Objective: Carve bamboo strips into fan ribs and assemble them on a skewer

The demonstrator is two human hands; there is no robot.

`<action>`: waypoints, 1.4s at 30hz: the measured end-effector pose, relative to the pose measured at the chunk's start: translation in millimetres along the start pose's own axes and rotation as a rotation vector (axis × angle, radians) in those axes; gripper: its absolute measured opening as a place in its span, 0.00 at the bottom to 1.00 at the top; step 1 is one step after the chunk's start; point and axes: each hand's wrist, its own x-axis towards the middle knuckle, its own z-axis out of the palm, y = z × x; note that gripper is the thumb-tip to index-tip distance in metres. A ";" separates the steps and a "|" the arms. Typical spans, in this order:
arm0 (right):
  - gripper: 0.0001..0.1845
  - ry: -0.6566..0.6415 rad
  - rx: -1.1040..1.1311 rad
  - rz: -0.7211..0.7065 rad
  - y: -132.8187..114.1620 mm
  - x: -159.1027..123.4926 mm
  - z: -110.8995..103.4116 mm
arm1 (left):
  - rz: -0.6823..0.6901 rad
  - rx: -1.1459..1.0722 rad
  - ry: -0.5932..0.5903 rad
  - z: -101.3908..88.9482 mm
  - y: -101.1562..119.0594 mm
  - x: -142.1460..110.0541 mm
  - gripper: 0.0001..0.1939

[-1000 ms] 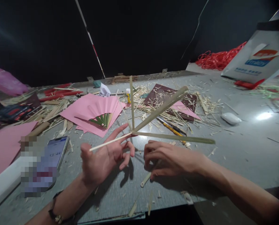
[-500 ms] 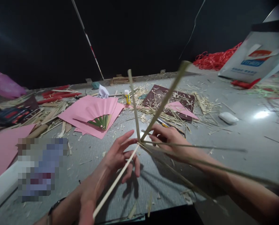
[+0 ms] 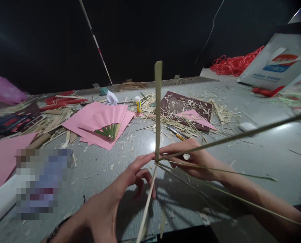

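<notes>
Several thin bamboo strips [image 3: 158, 101] fan out from one shared joint in front of me. One flat strip stands upright, others spread to the right, and a pale strip [image 3: 148, 204] points toward me. My left hand [image 3: 126, 184] is open, its index fingertip at the joint, thumb far apart and other fingers loosely bent. From the right, my right hand [image 3: 193, 158] reaches in with fingers closed at the base of the strips. Those strips partly hide its fingertips.
A pink folded paper fan with green ribs [image 3: 107, 119] lies on pink sheets. A glue stick [image 3: 138, 104], a utility knife [image 3: 177, 133] and a dark board [image 3: 188, 104] under bamboo shavings lie farther back. A white bag [image 3: 274, 67] stands at right by red plastic string [image 3: 235, 62].
The fan of strips has turned clockwise, its long strips swinging to the right. My left thumb has come away from the pale strip, and both hands have shifted slightly right.
</notes>
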 end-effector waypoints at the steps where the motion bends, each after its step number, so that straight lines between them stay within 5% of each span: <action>1: 0.15 -0.016 -0.013 -0.015 -0.1 0.6 -2.4 | 0.021 0.038 -0.034 0.3 -0.2 -4.2 0.43; 14: 0.12 -0.089 0.137 -0.020 27.8 -4.4 -36.8 | 0.181 0.561 -0.302 -3.2 -2.9 10.9 0.65; 20: 0.14 -0.092 0.034 -0.064 17.0 -1.2 -23.1 | 0.229 0.696 -0.221 12.1 3.6 0.8 0.54; 30: 0.16 -0.022 -0.054 -0.135 18.0 -10.2 -16.7 | 0.172 0.640 -0.283 -0.4 -23.8 9.5 0.73; 34: 0.18 -0.024 -0.089 -0.155 17.8 -10.9 -15.2 | 0.103 0.635 -0.340 -9.8 -43.5 20.6 0.73; 42: 0.19 -0.055 -0.210 -0.128 23.2 -14.8 -12.8 | -0.004 0.631 -0.226 -11.9 -59.9 5.2 0.70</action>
